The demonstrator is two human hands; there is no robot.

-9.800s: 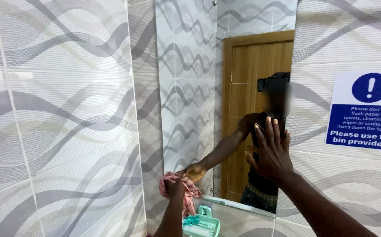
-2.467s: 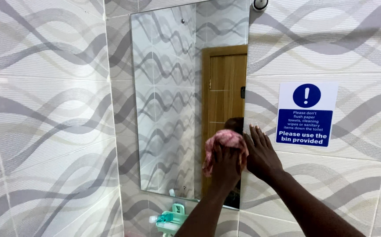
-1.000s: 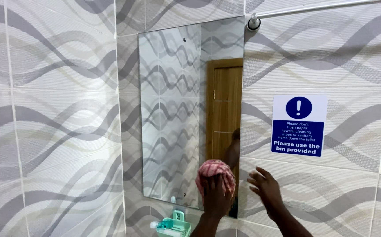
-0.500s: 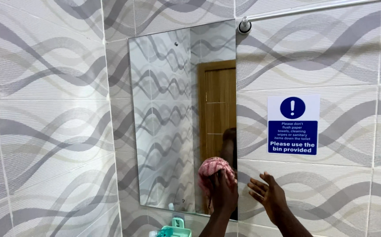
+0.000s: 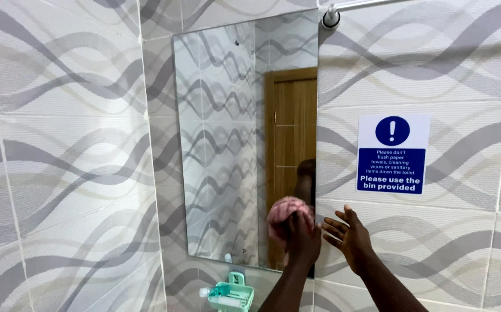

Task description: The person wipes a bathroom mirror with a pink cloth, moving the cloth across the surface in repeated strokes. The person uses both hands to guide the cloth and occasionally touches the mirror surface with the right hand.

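Pink cloth [image 5: 282, 215], gripped in left hand [image 5: 302, 240], now pressing lower on mirror [image 5: 227, 144]; right hand [image 5: 349, 237] spreading open, empty, lifted off wall [image 5: 435, 260].

In front of you the tiled wall [image 5: 71, 173] — grey wave pattern — carries a tall frameless mirror [image 5: 227, 127], a blue-and-white notice sign [image 5: 393, 153] to its right, and below the mirror a mint-green soap holder [image 5: 232, 293] — a small bottle lying in it.

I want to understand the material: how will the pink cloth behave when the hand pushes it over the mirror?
The pink cloth looks bunched under the left hand, so it is probably soft and floppy. It likely slides easily on the smooth mirror and seems light.
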